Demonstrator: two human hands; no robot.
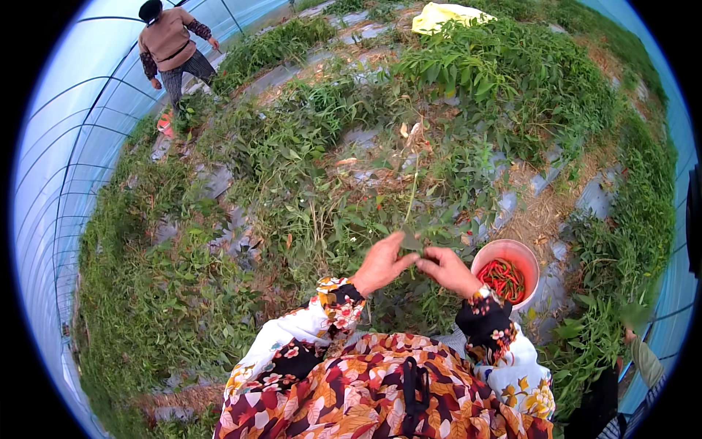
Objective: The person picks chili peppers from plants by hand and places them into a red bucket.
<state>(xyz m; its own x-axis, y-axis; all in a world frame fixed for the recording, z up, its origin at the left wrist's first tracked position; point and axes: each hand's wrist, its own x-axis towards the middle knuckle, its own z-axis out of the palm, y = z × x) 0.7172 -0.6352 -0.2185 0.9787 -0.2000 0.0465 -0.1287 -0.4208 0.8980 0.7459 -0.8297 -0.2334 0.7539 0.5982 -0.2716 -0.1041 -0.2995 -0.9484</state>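
Both my hands meet in front of me, low over the leafy pepper plants (351, 219). My left hand (384, 263) has its thumb and fingers around a green leaf or sprig (411, 241), blurred. My right hand (447, 269) touches it from the other side, thumb and fingertips bent together; what it holds is hidden. Just right of my right hand stands a pink plastic bucket (531, 258), partly filled with red and some dark green chili peppers (502, 280). A few red spots show among the leaves ahead of my hands.
A person (170, 41) stands at the upper left beside a red bucket (165, 125). Another person's sleeve (646, 362) shows at the lower right. A pale yellow sack (449, 17) lies among plants at the top. Plastic ground sheeting, dry straw and the arched film tunnel wall (71, 120) are visible.
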